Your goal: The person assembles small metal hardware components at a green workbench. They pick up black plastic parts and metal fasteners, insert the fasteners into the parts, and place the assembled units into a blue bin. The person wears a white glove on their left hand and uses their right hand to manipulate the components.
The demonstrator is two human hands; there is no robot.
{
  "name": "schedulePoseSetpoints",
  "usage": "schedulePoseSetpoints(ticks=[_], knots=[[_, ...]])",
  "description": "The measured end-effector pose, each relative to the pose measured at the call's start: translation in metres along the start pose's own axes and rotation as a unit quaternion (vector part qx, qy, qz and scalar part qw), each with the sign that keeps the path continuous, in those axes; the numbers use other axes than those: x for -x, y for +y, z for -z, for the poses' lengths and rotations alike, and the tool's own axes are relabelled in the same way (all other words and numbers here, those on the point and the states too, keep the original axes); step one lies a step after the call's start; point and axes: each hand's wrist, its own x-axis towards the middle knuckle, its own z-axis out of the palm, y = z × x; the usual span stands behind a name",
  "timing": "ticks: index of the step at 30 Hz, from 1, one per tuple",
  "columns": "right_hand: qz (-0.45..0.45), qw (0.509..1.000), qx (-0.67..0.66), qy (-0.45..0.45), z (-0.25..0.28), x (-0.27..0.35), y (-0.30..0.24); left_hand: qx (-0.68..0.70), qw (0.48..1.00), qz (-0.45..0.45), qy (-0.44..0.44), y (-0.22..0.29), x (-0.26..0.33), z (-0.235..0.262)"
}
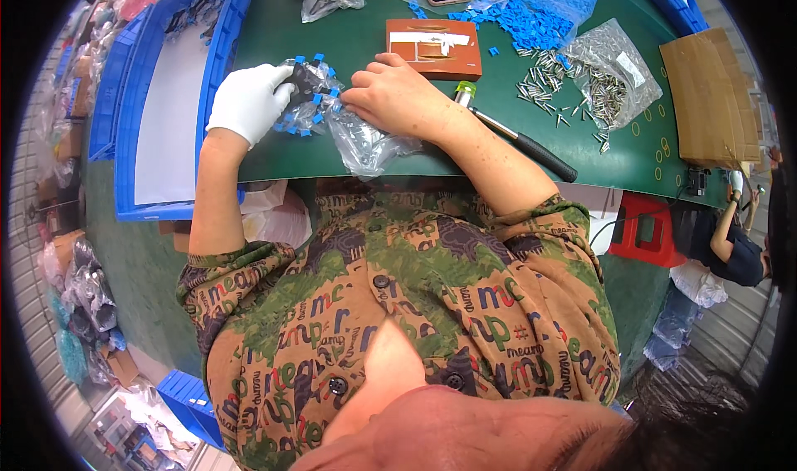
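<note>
Clear plastic bag (365, 145) at surface (278, 162)'s near edge: likely light, limp, slippery; best pinched by a gathered fold. Left hand (251, 101) at small blue pieces (317, 98), right hand (397, 97) by bag; can't tell either's grip.

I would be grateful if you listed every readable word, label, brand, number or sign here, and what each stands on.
Shirt: large coloured lettering, partly legible, but I don't copy printed words.
Orange-brown box: tiny marks, too small to read.
White label on the clear plastic bag: too small to read.
</note>
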Motion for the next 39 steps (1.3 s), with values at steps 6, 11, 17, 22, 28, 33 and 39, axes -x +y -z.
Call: schedulePoseSetpoints(ticks=[6,11,17,22,28,33,39], knots=[[0.001,1.0,0.007,-0.003,-0.003,0.001,0.001,0.027,0.991,-0.117,0.066,-0.009,-0.001,-0.005],[0.0,1.0,0.006,-0.004,-0.002,0.0,0.001,0.039,0.986,-0.141,0.079,-0.014,-0.003,-0.008],[0.0,1.0,0.007,-0.008,0.0,0.0,0.001,0.051,0.987,-0.134,0.07,-0.019,-0.006,-0.006],[0.002,1.0,0.002,-0.006,0.0,0.001,0.0,0.057,0.986,-0.139,0.079,-0.017,-0.005,-0.005],[0.002,1.0,0.005,-0.005,0.0,0.0,0.0,0.047,0.985,-0.144,0.084,-0.015,-0.004,-0.007],[0.001,1.0,0.002,-0.002,0.001,0.001,0.0,0.046,0.986,-0.143,0.066,-0.015,-0.004,-0.006],[0.007,1.0,0.005,0.004,-0.003,0.001,0.002,0.066,0.985,-0.147,0.059,-0.019,-0.003,-0.007]])
